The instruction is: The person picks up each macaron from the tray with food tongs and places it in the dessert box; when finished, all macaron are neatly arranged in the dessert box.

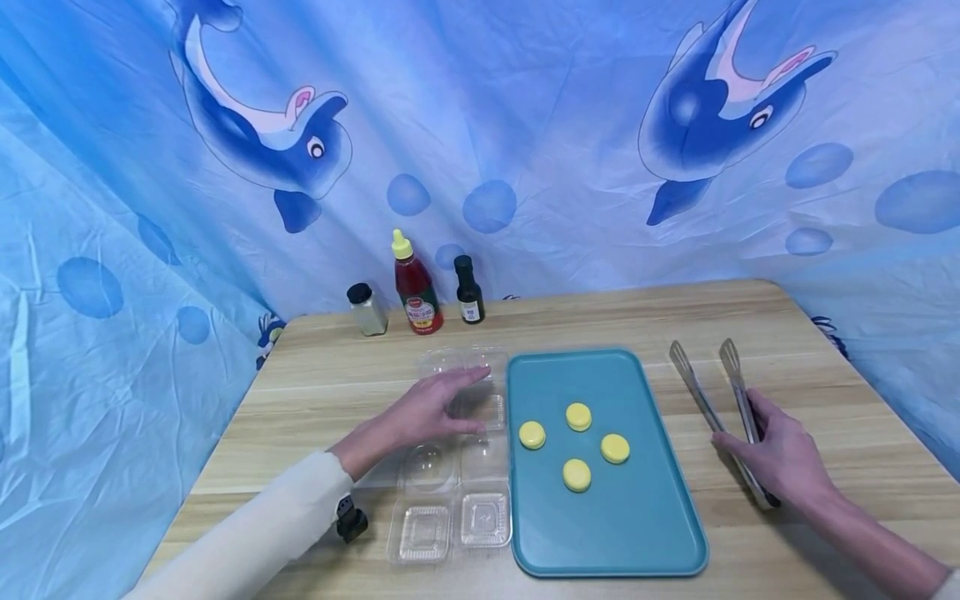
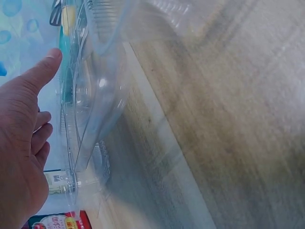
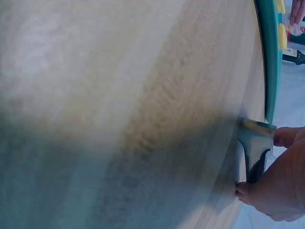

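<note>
My left hand [image 1: 431, 408] is over a clear plastic container [image 1: 423, 533] with several square compartments, its thumb and fingers spread apart. In the left wrist view the thumb [image 2: 45, 69] points along the container's clear wall [image 2: 102, 102], and nothing is held. On the right, my right hand [image 1: 787, 458] grips metal tongs [image 1: 701, 392] near their joined end, thumb on one arm and fingers at the other. The tongs' slotted tips point away from me and stand apart. Between the hands lies a blue-green tray [image 1: 637, 533] bearing several yellow macarons [image 1: 577, 417].
At the back left of the wooden table [image 1: 315, 400] stand a black-capped shaker jar [image 1: 369, 312], a red sauce bottle [image 1: 418, 292] with a yellow cap, and a small dark bottle [image 1: 469, 296]. A blue dolphin-print curtain [image 1: 525, 125] hangs behind the table.
</note>
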A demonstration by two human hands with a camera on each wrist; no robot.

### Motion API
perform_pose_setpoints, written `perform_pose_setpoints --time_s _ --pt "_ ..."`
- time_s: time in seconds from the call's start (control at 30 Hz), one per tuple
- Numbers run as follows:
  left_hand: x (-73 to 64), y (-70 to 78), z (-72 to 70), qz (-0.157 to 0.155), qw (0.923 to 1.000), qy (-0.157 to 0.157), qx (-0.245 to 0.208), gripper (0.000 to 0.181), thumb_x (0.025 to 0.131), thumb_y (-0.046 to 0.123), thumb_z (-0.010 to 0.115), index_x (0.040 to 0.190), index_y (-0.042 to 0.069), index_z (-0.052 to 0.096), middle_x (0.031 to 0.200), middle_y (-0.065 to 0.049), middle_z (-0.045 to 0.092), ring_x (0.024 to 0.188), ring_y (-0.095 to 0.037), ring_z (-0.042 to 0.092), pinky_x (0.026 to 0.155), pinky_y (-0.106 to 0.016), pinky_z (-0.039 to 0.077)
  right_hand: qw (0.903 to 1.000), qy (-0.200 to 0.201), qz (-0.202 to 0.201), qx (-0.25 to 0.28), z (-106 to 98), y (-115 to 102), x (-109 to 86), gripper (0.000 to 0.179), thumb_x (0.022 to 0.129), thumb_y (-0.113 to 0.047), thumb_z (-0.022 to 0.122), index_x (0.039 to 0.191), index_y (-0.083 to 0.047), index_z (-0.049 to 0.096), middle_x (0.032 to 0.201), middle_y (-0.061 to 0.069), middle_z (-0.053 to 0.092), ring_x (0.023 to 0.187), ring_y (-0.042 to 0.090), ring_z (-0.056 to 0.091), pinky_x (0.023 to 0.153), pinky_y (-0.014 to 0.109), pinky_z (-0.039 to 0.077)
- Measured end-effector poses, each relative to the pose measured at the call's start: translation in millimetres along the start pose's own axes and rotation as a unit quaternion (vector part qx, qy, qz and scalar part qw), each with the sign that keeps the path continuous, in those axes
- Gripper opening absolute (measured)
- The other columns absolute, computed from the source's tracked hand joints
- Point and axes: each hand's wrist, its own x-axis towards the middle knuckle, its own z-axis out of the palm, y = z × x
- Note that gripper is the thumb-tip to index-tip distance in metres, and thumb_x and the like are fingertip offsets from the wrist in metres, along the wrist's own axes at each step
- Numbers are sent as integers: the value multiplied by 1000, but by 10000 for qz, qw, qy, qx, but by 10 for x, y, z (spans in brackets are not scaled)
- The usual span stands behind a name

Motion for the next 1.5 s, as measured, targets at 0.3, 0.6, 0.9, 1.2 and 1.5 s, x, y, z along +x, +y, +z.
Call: perform_pose_setpoints --time_s 0.3,0.6,0.9,1.2,1.5 --pt "-3 -22 21 -88 9999 70 -80 92 88 41 88 162 11 44 163 -11 47 150 -35 43 123 -55 35 9987 289 310 270 15 -3 -21 86 99 -24 78 158 15 29 148 43 41 135 64 42 107 72 38" --pt "18 -28 44 -93 9999 -9 -68 90 88 41 88 161 10 46 162 -8 49 150 -32 44 124 -53 34 9967 790 20 154 21 82 -71 77 93 -19 84 151 13 46 137 38 57 124 57 57 80 -1 39" --pt "17 -30 63 -110 9999 2 -57 87 89 42 87 160 12 48 160 -7 52 149 -33 45 124 -54 34 9957 604 -372 591 -65 45 -91 70 89 -11 86 148 10 54 135 39 59 97 -20 55 74 -2 45" --pt "30 -22 81 -90 10000 -18 11 84 90 42 86 159 12 49 158 -7 54 147 -30 49 122 -51 38 9894 105 -1182 843 -111 -241 -143 64 88 -3 86 145 5 61 135 34 64 106 -18 55 78 5 52" --pt "29 -6 80 -142 9999 -56 -15 84 89 42 87 159 13 50 158 -6 54 147 -29 48 123 -50 38 9814 -572 -1719 629 -82 -462 -186 65 83 -1 90 143 -3 66 130 24 71 97 2 65 71 15 56"
